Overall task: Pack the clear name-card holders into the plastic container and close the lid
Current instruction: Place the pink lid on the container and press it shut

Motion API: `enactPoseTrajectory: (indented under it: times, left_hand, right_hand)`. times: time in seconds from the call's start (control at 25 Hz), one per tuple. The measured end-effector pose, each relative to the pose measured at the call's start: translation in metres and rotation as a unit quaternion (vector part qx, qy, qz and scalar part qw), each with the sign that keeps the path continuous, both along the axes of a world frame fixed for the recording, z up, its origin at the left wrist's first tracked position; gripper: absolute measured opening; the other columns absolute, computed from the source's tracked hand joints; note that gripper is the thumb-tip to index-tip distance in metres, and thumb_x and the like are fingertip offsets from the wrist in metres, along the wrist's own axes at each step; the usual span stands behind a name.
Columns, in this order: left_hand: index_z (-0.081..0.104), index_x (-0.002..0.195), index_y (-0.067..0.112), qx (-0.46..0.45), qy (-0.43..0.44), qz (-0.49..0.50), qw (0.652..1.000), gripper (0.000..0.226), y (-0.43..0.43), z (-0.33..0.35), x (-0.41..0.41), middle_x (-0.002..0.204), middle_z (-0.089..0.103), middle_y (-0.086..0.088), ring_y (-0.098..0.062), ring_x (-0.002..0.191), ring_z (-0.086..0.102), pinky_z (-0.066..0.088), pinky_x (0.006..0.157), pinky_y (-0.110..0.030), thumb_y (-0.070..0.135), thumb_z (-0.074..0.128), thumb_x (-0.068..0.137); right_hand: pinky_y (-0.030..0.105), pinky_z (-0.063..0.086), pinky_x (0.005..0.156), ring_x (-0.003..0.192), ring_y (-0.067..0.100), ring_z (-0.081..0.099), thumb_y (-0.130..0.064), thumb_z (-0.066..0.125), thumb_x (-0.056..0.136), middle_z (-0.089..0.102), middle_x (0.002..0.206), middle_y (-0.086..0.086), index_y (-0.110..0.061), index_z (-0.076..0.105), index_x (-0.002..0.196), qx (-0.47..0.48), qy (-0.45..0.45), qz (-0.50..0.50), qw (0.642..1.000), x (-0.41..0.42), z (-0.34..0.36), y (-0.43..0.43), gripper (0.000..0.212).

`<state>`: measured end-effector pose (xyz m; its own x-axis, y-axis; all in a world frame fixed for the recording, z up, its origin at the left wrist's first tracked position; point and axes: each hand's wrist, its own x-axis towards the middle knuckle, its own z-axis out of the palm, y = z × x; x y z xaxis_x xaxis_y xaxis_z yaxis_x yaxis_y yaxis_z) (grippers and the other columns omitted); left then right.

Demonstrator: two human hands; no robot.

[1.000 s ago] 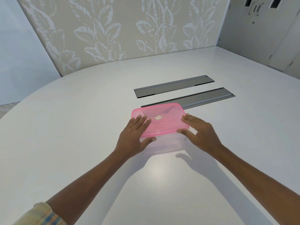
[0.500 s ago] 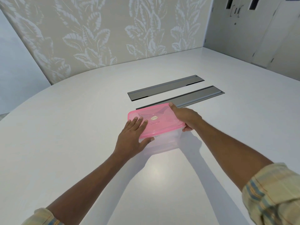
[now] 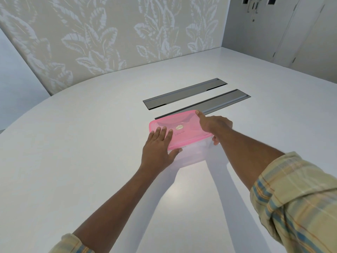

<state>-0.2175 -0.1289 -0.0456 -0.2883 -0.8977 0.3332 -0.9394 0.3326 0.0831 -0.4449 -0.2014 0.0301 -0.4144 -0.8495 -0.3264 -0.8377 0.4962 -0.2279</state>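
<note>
Centre of frame: a clear plastic container is set on the white table, capped by a pink lid. The contents cannot be made out through the wall. The left hand is laid flat on the lid's near-left corner, fingers spread, thumb tucked under the rim against the container wall. The right hand is clamped on the lid's right edge, index finger stretched to the far-right corner, thumb below. Just behind the container, two grey recessed panels are seen in the tabletop.
</note>
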Motion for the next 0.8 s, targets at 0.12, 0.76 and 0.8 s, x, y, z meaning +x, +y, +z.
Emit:
enactPoseTrajectory:
  times: [0.12,0.76,0.8]
  left_hand:
    - [0.041,0.162,0.018,0.014,-0.005,0.006,1.000,0.083,-0.001,-0.001,-0.002,0.168,0.040,-0.011,-0.030,0.160,0.032,0.020,0.133,-0.045,0.072,0.046,0.099]
    - [0.046,0.159,0.008,-0.022,0.035,-0.016,0.999,0.083,0.001,-0.013,-0.002,0.164,0.044,-0.020,-0.038,0.157,0.037,0.023,0.132,-0.052,0.065,0.054,0.099]
    - [0.047,0.158,0.006,-0.029,0.037,-0.016,0.999,0.083,0.002,-0.014,-0.002,0.163,0.046,-0.021,-0.038,0.156,0.038,0.024,0.131,-0.053,0.065,0.053,0.100]
  right_hand:
    - [0.031,0.053,0.087,0.073,0.027,0.076,-0.093,-0.010,0.077,0.075,0.061,0.011,-0.010,0.075,0.091,-0.007,0.021,-0.005,1.000,0.003,0.000,0.001,0.119]
    - [0.035,0.048,0.073,0.070,0.024,0.070,-0.036,0.021,0.091,0.071,0.052,0.002,-0.044,0.059,0.127,-0.139,-0.046,-0.083,0.986,-0.011,-0.042,-0.010,0.053]
    - [0.036,0.050,0.077,0.072,0.024,0.071,-0.036,0.023,0.091,0.071,0.058,0.002,-0.045,0.058,0.129,-0.147,-0.054,-0.089,0.984,-0.013,-0.045,-0.009,0.053]
